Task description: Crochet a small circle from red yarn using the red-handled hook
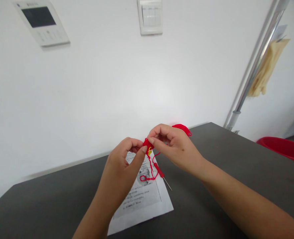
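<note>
Between my two hands is a small red crocheted piece, held above the table. My left hand pinches its left edge between thumb and fingers. On the upper right side, my right hand pinches it too. A yellow stitch marker hangs at its lower edge. Loose red yarn trails down from it, ending in a loop over a printed sheet. Right of the yarn, a crochet hook with a red handle lies across the sheet's edge. Behind my right hand sits a red yarn ball, partly hidden.
The dark grey table stands against a white wall. A metal pole rises beyond its right end, with pale yellow gloves hanging behind. A red basin is at the right. A wall panel and a light switch are above.
</note>
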Action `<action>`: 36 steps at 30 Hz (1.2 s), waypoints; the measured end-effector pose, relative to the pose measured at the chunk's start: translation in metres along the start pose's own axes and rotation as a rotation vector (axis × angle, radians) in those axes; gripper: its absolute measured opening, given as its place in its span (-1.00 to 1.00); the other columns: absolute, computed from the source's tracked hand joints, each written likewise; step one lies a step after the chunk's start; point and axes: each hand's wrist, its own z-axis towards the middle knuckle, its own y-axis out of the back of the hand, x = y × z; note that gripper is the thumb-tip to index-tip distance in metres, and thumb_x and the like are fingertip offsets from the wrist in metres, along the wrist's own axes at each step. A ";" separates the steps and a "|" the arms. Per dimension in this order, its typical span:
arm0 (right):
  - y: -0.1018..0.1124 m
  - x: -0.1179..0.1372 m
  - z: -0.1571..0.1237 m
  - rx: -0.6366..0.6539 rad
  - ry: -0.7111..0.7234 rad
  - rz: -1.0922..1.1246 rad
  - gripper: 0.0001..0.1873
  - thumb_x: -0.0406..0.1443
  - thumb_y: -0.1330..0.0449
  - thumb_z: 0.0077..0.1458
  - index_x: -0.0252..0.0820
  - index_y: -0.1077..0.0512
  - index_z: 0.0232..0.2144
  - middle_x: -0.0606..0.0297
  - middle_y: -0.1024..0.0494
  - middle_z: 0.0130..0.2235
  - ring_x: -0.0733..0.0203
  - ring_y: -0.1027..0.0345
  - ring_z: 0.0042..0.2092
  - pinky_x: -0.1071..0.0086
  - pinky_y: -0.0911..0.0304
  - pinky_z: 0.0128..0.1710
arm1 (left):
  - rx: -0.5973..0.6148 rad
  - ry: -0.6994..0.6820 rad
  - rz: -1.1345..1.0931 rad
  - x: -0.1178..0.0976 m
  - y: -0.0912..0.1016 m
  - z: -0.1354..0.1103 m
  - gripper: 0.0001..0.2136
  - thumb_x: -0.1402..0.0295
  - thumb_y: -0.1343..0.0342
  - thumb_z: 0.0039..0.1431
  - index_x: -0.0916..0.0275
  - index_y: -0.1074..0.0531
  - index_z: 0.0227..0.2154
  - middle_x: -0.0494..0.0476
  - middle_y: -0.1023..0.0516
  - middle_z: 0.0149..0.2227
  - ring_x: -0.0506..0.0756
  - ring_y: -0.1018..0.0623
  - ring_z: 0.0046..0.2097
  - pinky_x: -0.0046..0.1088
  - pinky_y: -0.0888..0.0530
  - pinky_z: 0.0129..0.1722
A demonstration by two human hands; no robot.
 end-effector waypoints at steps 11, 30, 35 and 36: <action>0.001 0.003 -0.001 0.013 -0.062 0.111 -0.90 -0.28 -0.20 0.14 -0.19 -0.45 -0.38 0.34 -0.48 -0.42 0.30 -0.30 -0.40 0.42 -0.17 -0.42 | -0.062 0.024 -0.081 0.002 -0.001 -0.002 -0.81 0.16 -0.16 0.14 0.18 -0.50 -0.39 0.07 -0.60 -0.43 0.10 -0.52 -0.40 -0.43 -0.39 -0.45; 0.002 0.003 0.001 0.039 -0.069 0.112 -0.89 -0.29 -0.19 0.11 -0.21 -0.49 -0.37 0.32 -0.53 -0.41 0.28 -0.35 -0.37 0.37 -0.23 -0.35 | -0.087 -0.018 0.048 -0.004 0.000 -0.004 -0.83 0.20 -0.12 0.16 0.16 -0.48 -0.42 0.02 -0.57 -0.42 0.11 -0.51 -0.36 -0.37 -0.34 -0.36; 0.001 0.003 0.001 0.038 -0.076 0.101 -0.87 -0.25 -0.21 0.11 -0.20 -0.49 -0.38 0.31 -0.53 -0.41 0.26 -0.36 -0.37 0.35 -0.25 -0.35 | -0.090 -0.059 0.124 -0.005 0.002 -0.004 -0.84 0.22 -0.10 0.17 0.15 -0.49 -0.42 0.00 -0.55 -0.42 0.10 -0.49 -0.37 -0.38 -0.32 -0.40; 0.001 0.003 0.001 0.035 -0.076 0.098 -0.87 -0.25 -0.22 0.11 -0.20 -0.48 -0.39 0.31 -0.53 -0.42 0.25 -0.36 -0.37 0.35 -0.26 -0.35 | -0.085 -0.072 0.140 -0.004 0.002 -0.004 -0.84 0.21 -0.09 0.18 0.15 -0.49 -0.41 0.00 -0.55 -0.41 0.10 -0.50 -0.37 -0.39 -0.32 -0.41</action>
